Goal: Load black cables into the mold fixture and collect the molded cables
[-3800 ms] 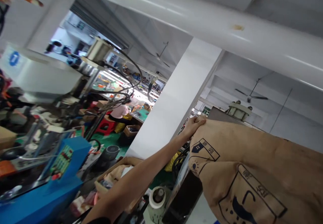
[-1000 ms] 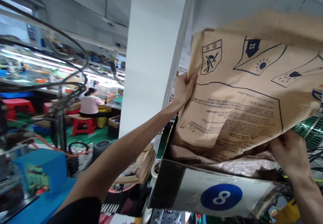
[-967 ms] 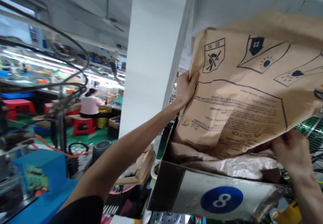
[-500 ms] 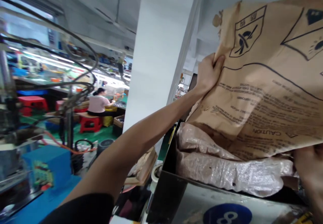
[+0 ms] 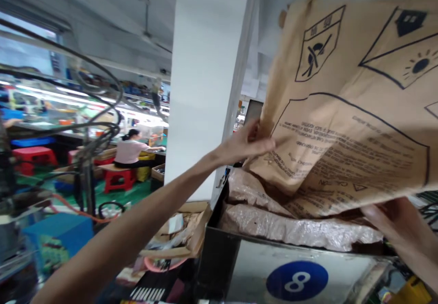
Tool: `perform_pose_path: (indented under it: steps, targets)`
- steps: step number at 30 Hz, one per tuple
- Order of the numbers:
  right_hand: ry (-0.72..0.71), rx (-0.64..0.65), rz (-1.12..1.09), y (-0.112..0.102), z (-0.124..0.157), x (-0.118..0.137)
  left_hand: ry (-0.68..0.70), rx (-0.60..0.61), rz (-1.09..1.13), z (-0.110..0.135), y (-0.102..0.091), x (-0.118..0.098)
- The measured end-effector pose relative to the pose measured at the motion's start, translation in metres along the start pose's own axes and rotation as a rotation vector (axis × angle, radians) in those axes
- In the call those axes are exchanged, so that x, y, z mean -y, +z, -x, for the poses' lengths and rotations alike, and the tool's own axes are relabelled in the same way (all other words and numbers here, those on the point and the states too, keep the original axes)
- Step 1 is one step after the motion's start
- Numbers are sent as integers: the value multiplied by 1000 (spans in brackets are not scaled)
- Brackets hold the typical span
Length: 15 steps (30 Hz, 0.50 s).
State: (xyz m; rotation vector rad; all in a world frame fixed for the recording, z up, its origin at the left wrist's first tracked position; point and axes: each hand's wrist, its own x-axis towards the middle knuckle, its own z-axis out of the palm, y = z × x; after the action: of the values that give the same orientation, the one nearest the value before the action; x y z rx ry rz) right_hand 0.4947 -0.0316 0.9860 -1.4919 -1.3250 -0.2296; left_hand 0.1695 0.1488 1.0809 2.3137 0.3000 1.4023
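Observation:
A big brown paper sack with printed symbols and caution text hangs upended over a metal hopper that bears a blue disc with the number 8. A clear plastic liner full of pellets spills from the sack's mouth into the hopper. My left hand reaches up to the sack's left edge, fingers stretched out flat against the paper. My right hand is under the sack's lower right edge, fingers extended beneath it; whether it grips the paper is unclear.
A white pillar rises just left of the hopper. An open cardboard box sits below it. Cables and a blue machine fill the left. A seated person works at a far bench by red stools.
My left hand has let go of the sack's upper left corner and dropped lower, fingers now flat on the paper. More of the liner lies in the hopper.

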Motion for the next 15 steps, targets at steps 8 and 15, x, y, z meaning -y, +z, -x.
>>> perform_pose_path:
  steps: [8, 15]
  targets:
    - [-97, -323, 113, 3, -41, 18, 169, -443, -256, -48, 53, 17]
    - [-197, -495, 195, -9, -57, 30, 124, -493, -257, -95, 48, 16]
